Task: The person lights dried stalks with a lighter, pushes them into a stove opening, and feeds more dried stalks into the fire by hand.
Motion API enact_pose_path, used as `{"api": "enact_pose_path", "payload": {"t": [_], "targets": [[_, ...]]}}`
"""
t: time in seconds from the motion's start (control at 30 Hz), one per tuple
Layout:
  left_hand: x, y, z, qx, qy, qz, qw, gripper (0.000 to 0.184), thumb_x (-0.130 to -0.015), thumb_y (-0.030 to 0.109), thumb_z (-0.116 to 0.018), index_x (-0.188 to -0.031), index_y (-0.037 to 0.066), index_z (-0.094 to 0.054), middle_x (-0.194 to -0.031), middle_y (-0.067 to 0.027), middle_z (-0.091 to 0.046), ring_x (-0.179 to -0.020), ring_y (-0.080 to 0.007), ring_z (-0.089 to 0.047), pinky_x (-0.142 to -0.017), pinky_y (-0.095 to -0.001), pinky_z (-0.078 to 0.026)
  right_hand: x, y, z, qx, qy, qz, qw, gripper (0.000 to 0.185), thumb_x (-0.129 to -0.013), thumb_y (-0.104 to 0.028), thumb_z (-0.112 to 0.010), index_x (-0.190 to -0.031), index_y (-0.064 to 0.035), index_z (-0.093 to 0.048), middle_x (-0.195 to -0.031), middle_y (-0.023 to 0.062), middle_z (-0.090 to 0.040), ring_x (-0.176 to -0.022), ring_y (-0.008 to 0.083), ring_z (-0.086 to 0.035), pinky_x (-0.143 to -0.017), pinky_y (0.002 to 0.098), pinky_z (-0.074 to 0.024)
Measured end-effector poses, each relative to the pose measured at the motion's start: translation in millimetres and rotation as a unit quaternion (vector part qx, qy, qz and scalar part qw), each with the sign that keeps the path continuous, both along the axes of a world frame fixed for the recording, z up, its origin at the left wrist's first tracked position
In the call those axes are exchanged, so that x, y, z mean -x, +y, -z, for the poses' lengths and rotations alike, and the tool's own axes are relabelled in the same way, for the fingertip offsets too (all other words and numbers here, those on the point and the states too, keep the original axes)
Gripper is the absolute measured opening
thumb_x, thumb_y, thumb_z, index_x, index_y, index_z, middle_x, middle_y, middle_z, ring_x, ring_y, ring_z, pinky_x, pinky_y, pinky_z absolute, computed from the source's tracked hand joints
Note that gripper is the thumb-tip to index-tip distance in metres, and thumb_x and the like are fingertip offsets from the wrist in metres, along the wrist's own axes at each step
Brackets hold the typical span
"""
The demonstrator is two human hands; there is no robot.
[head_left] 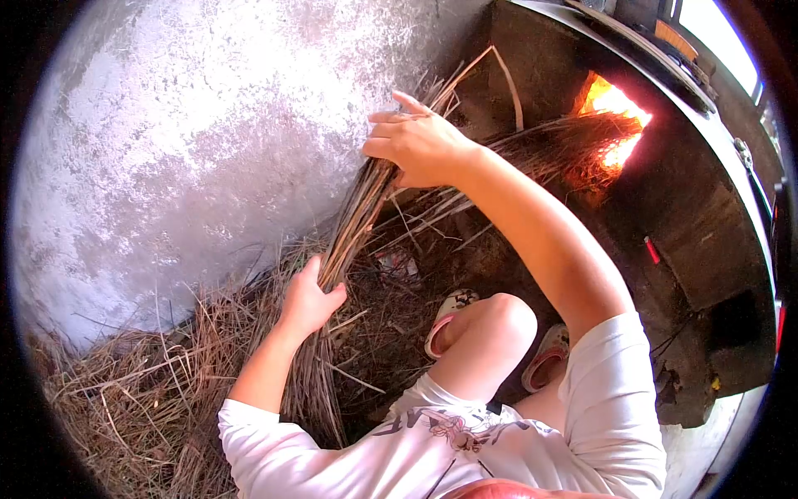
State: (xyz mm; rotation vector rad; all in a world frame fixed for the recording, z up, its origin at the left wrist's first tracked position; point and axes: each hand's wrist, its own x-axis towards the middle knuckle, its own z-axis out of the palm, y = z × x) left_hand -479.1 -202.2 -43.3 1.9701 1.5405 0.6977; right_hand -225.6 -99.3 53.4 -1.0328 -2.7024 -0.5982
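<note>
A slender bundle of dry, grey-brown stalks (356,216) slants from seven o'clock towards one o'clock. The left hand (309,299), at eight o'clock, clasps its lower part; the right hand (420,148), at twelve, closes around its upper part. At two o'clock, reddish-brown twiggy brushwood (573,140) enters a glowing orange stove opening (611,96). A loose, straw-coloured heap of stalks (141,395) lies at eight o'clock below the mottled whitish wall (183,141).

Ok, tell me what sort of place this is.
Probably the fuel-feeding side of a rustic kitchen: fire burns in the opening of what looks like a stove, and dry stalks lie heaped by the wall.
</note>
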Motion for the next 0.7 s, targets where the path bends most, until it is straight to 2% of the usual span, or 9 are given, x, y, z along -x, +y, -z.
{"api": "enact_pose_path", "payload": {"t": [0.03,0.07,0.13,0.17,0.23,0.37,0.43,0.5,0.7], "targets": [[3,-1,-2,0.003,-0.008,-0.008,1.0,0.041,-0.07,0.015,-0.064,-0.108,0.002,-0.051,-0.082,-0.0169,-0.064,-0.074,-0.0272,-0.064,-0.068,-0.0345,-0.048,4,2,8,-0.04,0.065,-0.028,0.997,0.035,-0.064,-0.033,-0.072,-0.091,-0.0138,-0.058,-0.089,0.0033,-0.06,-0.102,0.0219,-0.056,-0.101,0.0434,-0.0315],[6,0,0,0.002,-0.007,-0.006,1.0,0.041,-0.07,0.015,-0.064,-0.108,0.002,-0.051,-0.082,-0.0169,-0.064,-0.074,-0.0272,-0.064,-0.068,-0.0345,-0.048,5,6,12,-0.041,0.065,-0.026,0.997,0.035,-0.064,-0.033,-0.072,-0.091,-0.0138,-0.058,-0.089,0.0033,-0.06,-0.102,0.0219,-0.056,-0.101,0.0434,-0.0315],[8,-2,3,-0.049,-0.031,-0.015,0.998,0.037,-0.071,0.013,-0.064,-0.104,0.002,-0.052,-0.08,-0.0165,-0.064,-0.073,-0.0259,-0.063,-0.067,-0.0337,-0.048,8,2,11,0.023,0.067,0.024,0.997,0.03,-0.068,-0.031,-0.069,-0.089,-0.0131,-0.057,-0.084,0.0049,-0.062,-0.087,0.0227,-0.061,-0.084,0.0393,-0.0455],[6,-8,-4,-0.042,-0.025,-0.03,0.998,0.034,-0.071,0.012,-0.064,-0.101,0.002,-0.053,-0.08,-0.0147,-0.064,-0.072,-0.023,-0.063,-0.068,-0.0325,-0.047,11,3,14,0.057,0.073,0.056,0.994,0.034,-0.064,-0.024,-0.074,-0.091,-0.0114,-0.057,-0.082,0.0029,-0.06,-0.084,0.022,-0.059,-0.079,0.0354,-0.0472],[9,-3,5,-0.076,-0.038,-0.034,0.996,0.031,-0.071,0.009,-0.063,-0.1,0.002,-0.054,-0.08,-0.0116,-0.063,-0.072,-0.0178,-0.06,-0.068,-0.0307,-0.046,12,-2,12,0.09,0.039,0.083,0.992,0.039,-0.068,-0.029,-0.072,-0.096,-0.0103,-0.054,-0.087,0.0041,-0.06,-0.088,0.02,-0.059,-0.075,0.0336,-0.0508],[6,-3,8,-0.095,-0.05,-0.033,0.994,0.031,-0.07,0.004,-0.06,-0.101,-0.001,-0.053,-0.076,-0.0083,-0.062,-0.07,-0.0173,-0.058,-0.068,-0.0306,-0.046,8,-3,33,0.088,0.1,0.064,0.989,0.042,-0.071,-0.035,-0.066,-0.096,-0.0057,-0.051,-0.088,0.006,-0.057,-0.086,0.0174,-0.059,-0.067,0.0278,-0.0538],[0,-1,7,-0.105,-0.042,-0.017,0.993,0.031,-0.07,0.003,-0.06,-0.1,-0.001,-0.053,-0.076,-0.0077,-0.062,-0.07,-0.0172,-0.058,-0.068,-0.0302,-0.046,2,-5,47,0.078,0.155,0.083,0.981,0.032,-0.076,-0.034,-0.063,-0.091,-0.0089,-0.052,-0.083,0.0062,-0.059,-0.076,0.0216,-0.061,-0.061,0.0349,-0.052],[-5,0,3,-0.046,-0.044,-0.037,0.997,0.036,-0.072,0.005,-0.061,-0.105,-0.004,-0.05,-0.089,-0.0109,-0.06,-0.08,-0.0194,-0.056,-0.076,-0.0325,-0.044,-4,-11,64,0.065,0.266,0.074,0.959,0.024,-0.075,-0.03,-0.063,-0.086,-0.0107,-0.054,-0.079,0.0076,-0.059,-0.07,0.0274,-0.062,-0.059,0.0402,-0.0498],[-17,15,9,-0.097,-0.108,0.016,0.989,0.038,-0.073,0.003,-0.059,-0.109,-0.004,-0.049,-0.092,-0.0089,-0.059,-0.08,-0.017,-0.055,-0.074,-0.0301,-0.043,-6,-25,84,0.057,0.399,0.129,0.906,0.023,-0.073,-0.022,-0.064,-0.085,-0.007,-0.051,-0.081,0.0096,-0.058,-0.074,0.0309,-0.06,-0.061,0.0409,-0.049]]}}
